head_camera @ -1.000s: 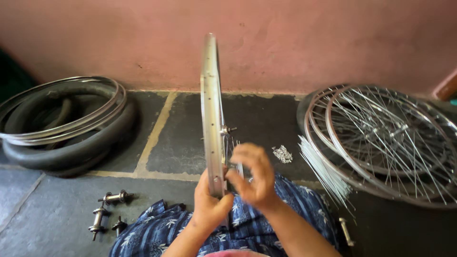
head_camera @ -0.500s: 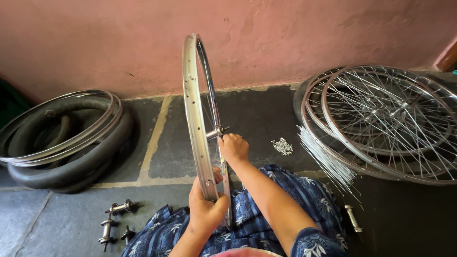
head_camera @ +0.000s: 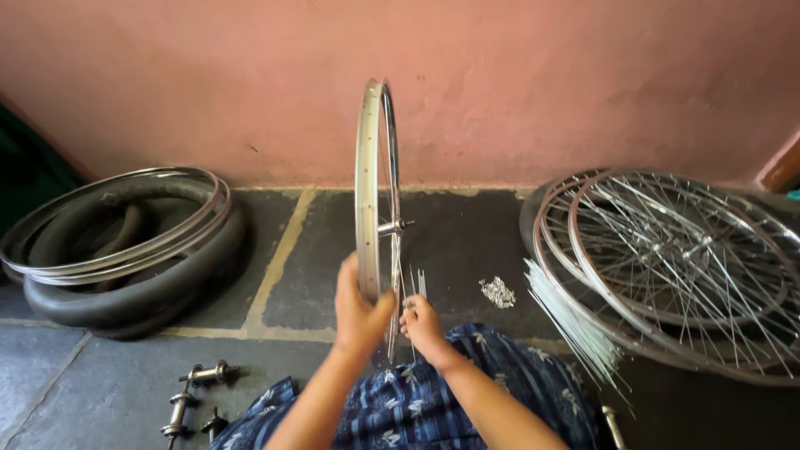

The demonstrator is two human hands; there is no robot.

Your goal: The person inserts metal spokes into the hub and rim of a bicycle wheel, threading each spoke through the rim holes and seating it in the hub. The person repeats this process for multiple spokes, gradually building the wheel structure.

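At the right edge lie stacked spoked wheels (head_camera: 675, 267); at the left, tyres (head_camera: 125, 275) topped with bare rims. At frame centre a rim (head_camera: 369, 192) stands upright and edge-on, its hub (head_camera: 393, 226) at mid-height. The left hand (head_camera: 360, 310) wraps the rim's lower part. The right hand (head_camera: 423, 327) pinches loose spokes (head_camera: 410, 287) beside it. Small nipples (head_camera: 497, 292) lie on the floor; hubs (head_camera: 196, 392) at lower left.

A bicycle rim (head_camera: 372, 167) stands upright on the lap; the left hand (head_camera: 360, 312) grips its lower edge, the right hand (head_camera: 423, 327) pinches loose spokes (head_camera: 412, 283) beside the hub (head_camera: 393, 226).
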